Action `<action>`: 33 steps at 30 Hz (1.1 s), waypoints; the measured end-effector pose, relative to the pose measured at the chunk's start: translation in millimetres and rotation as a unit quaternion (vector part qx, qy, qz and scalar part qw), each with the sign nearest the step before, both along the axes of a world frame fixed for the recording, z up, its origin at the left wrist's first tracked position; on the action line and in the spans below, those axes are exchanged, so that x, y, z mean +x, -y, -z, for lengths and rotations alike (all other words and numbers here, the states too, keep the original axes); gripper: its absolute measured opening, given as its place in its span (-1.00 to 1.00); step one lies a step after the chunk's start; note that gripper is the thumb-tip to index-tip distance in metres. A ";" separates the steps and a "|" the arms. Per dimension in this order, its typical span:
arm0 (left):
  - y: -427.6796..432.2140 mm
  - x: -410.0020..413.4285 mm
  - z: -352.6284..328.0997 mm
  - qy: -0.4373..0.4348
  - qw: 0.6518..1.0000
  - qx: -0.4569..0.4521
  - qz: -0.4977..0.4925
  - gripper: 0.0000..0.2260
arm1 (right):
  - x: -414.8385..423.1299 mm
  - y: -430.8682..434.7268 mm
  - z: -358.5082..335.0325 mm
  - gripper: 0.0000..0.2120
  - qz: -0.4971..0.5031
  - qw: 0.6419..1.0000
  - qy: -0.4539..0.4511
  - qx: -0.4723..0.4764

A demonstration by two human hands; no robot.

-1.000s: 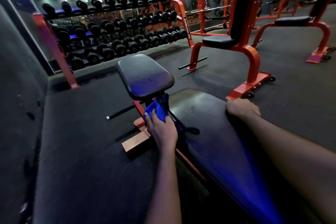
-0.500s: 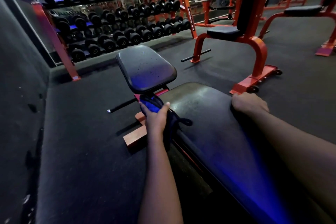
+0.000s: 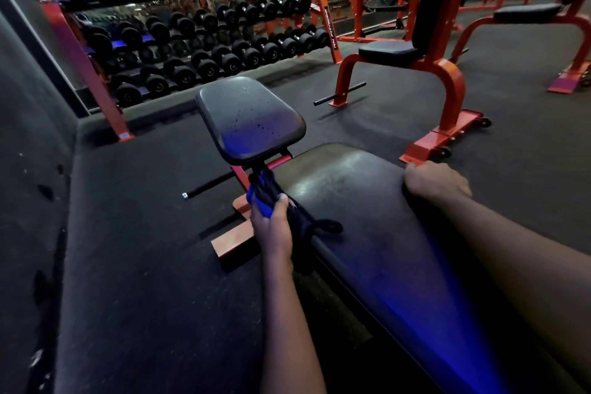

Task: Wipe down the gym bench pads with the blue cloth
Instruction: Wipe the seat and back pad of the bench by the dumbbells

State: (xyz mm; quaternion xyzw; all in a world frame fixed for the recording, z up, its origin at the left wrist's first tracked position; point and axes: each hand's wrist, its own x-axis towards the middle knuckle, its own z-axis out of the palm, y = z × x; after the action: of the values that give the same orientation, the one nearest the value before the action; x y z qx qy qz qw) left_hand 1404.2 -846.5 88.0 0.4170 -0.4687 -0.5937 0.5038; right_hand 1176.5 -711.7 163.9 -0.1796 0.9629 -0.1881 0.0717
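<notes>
A long black bench pad (image 3: 367, 224) runs from the lower right toward the middle. Beyond it sits the smaller black seat pad (image 3: 249, 118), speckled with droplets. My left hand (image 3: 271, 224) grips the blue cloth (image 3: 260, 198) against the long pad's left side edge, near the gap between the two pads. The cloth is bunched, and part of it hangs dark beside the hand. My right hand (image 3: 435, 182) holds the long pad's far right edge, fingers curled over the rim.
The bench's red frame foot (image 3: 233, 240) lies on the black rubber floor left of my left hand. A red upright bench (image 3: 425, 51) stands at the right. A dumbbell rack (image 3: 198, 38) lines the back wall, and another red bench (image 3: 537, 19) sits far right.
My left hand has slid the cloth forward along the pad's left edge toward the seat pad. My right hand stays on the far edge. My view has moved closer.
</notes>
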 end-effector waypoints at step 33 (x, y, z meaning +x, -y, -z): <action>126.2 -83.2 -90.1 0.609 0.741 -0.207 0.190 -0.57 | 3.9 -0.8 -7.0 -0.45 -0.002 1.000 -0.002 0.005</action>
State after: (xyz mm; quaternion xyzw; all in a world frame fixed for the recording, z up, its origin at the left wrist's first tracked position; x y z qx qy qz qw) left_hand 1321.0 -972.8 178.1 0.4776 -0.8567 -0.1850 0.0610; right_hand 1180.4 -710.9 170.9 -0.1814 0.9636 -0.1830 0.0711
